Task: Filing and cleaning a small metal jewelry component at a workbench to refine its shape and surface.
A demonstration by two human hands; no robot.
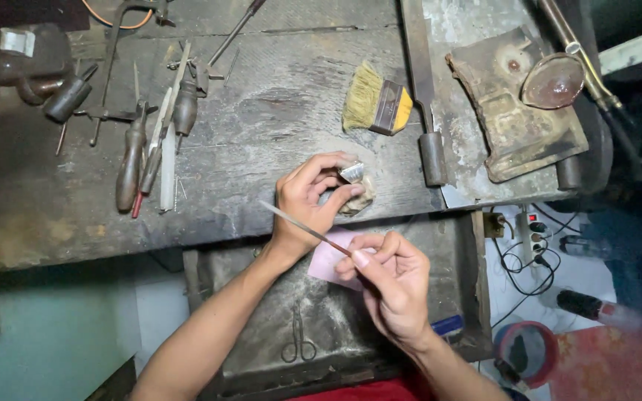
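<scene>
Steel-grey and small, the metal piece [351, 172] is sitting pinched in the left hand [307, 199], braced at the front edge of the workbench [276, 126], just below the brush [377, 106]. The right hand [391, 286], nearer than the bench edge, is pinching a thin file [300, 225]. Good work here probably means bracing the shiny, ridged piece firmly and stroking lightly.
</scene>
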